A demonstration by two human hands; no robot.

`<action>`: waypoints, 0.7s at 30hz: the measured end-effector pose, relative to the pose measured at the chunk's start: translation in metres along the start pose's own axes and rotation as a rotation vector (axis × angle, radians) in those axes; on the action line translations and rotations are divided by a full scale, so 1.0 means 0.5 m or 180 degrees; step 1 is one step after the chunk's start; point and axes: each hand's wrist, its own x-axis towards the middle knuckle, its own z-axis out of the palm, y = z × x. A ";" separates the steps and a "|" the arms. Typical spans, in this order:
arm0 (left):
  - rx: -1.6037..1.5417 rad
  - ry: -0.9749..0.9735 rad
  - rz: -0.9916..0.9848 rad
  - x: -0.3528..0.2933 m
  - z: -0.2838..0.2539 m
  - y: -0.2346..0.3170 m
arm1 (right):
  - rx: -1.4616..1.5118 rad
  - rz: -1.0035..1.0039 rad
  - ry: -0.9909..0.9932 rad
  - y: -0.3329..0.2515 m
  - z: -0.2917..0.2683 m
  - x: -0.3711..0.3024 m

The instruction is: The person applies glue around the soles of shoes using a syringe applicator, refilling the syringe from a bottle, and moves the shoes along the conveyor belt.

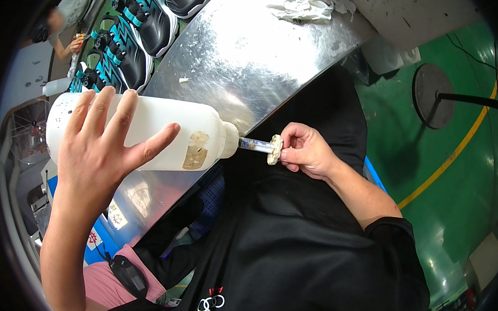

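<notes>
A big white plastic bottle (175, 115) lies on its side in front of me, its neck turned to the right. Its wall carries brown stains. My left hand (97, 147) grips it from above, fingers spread over its body and thumb pointing toward the neck. Out of the bottle's mouth runs a clear tube like a syringe barrel (254, 145), with dark marks on it. A crusted, cream-coloured flange (274, 149) sits at its outer end. My right hand (308, 152) is closed, thumb and fingertips pinching at that flange.
Beneath the bottle slopes a shiny metal table (226, 58). Black-and-teal shoes (146, 23) line its far left side. A crumpled white cloth (304, 6) lies at the back. At right, a round black base (432, 95) stands on green floor. Another person (70, 16) works at upper left.
</notes>
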 end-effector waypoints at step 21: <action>0.0468 -0.0033 -0.0181 0.004 -0.016 0.023 | -0.0170 0.0250 0.0168 0.033 -0.007 -0.010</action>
